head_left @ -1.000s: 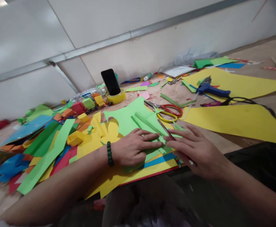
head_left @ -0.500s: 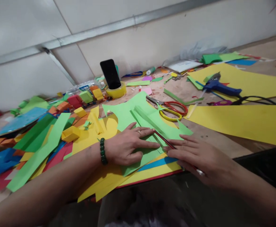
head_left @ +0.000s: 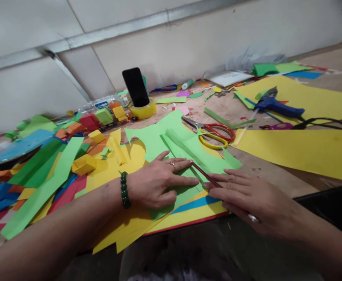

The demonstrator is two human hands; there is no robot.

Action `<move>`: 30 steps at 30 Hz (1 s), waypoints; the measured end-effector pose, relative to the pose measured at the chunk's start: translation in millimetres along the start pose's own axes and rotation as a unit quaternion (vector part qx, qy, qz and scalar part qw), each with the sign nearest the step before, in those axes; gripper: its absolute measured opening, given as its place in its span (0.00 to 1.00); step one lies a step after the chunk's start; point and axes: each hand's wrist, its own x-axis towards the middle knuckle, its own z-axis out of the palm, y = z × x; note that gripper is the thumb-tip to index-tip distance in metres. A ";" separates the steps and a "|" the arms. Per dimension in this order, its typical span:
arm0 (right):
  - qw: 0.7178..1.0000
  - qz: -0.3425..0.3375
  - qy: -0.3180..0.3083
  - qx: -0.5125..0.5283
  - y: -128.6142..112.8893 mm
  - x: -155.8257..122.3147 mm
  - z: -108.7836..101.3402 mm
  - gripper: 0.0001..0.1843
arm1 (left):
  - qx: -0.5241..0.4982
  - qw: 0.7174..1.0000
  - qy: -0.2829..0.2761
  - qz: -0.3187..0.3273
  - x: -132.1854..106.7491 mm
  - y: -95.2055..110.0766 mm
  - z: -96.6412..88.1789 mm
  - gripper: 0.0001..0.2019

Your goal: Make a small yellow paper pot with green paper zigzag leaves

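light green cut paper sheet [head_left: 159, 140] lies partly folded on a stack of yellow paper sheets [head_left: 185, 214] at the near table edge. left hand [head_left: 156, 183] lies flat on it, fingers spread apart, pressing down. right hand [head_left: 247, 195] is just beside, fingers stretched over a thin red pencil [head_left: 202, 175] whose tip touches the green sheet; can't tell if it's pinched. red and yellow handled scissors [head_left: 214, 134] lie just beyond.

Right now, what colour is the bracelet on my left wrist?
The bracelet is made of dark green beads, seen best in the head view.
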 end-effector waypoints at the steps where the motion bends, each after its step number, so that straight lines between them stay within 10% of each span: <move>1: 1.000 -0.002 0.002 -0.001 0.2 0.0 -0.1 0.22 | 0.000 1.000 0.003 0.004 0.3 -0.2 0.2 0.32; 30: 1.000 0.000 0.023 -0.003 2.0 -1.3 2.7 0.21 | 0.015 0.999 0.021 0.036 3.6 0.6 3.7 0.29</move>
